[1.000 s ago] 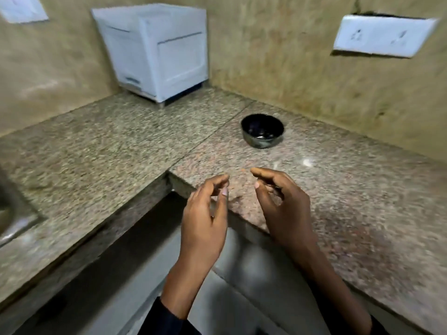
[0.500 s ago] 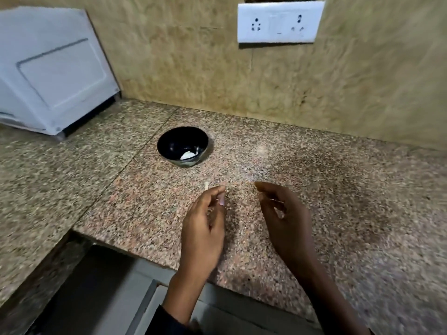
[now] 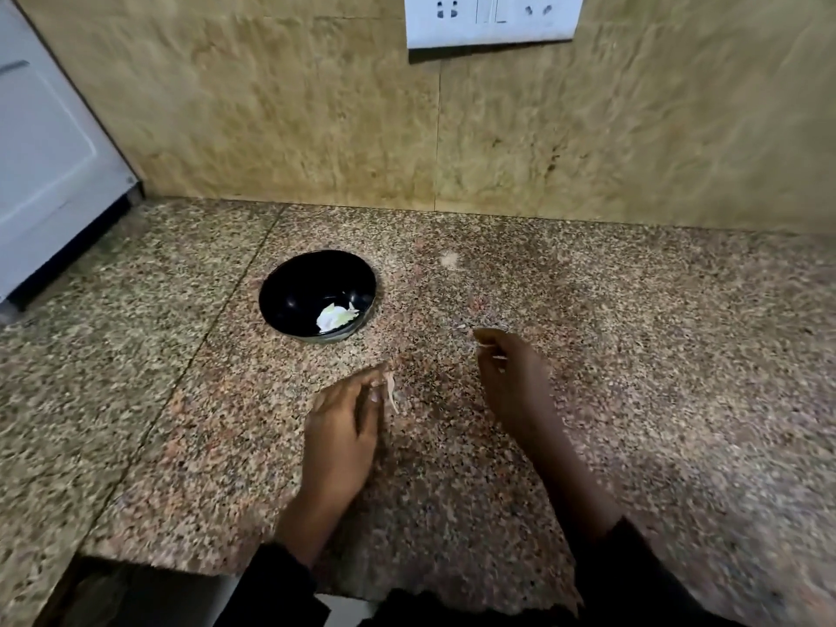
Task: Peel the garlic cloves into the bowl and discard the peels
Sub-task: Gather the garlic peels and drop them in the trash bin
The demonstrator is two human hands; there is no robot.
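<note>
Here, nearest the camera, your two dark sleeves (image 3: 280, 576) come in over the front edge of the speckled granite counter (image 3: 656, 355). Your hands are apart above the counter, with bare stone between them.

Your left hand (image 3: 344, 427) lies lower and closer to you, back of the hand up. Its fingertips pinch a thin, pale strip of garlic peel (image 3: 390, 391), which trails down from the fingers toward the stone. The picture is blurred there, so you cannot tell whether the peel touches the counter.

Your right hand (image 3: 511, 377) sits a little farther out and to the right. Its fingers are curled inward, with the forefinger and thumb drawn together at the top. Something small and pale shows between them, but blur hides whether it is a clove or a scrap of skin.

Beyond your left hand, and to its left, stands the black bowl (image 3: 289, 287), upright on the counter and well clear of both hands. It rests just right of a seam in the granite. Inside it, against the near right wall, lies a white piece of garlic (image 3: 334, 317); whether this is peeled clove or skin cannot be made out.

Farther back, the counter meets a tan stone wall (image 3: 271, 119). A white appliance (image 3: 49, 151) stands at the far left. A white socket plate (image 3: 491, 20) is fixed high on the wall.
</note>
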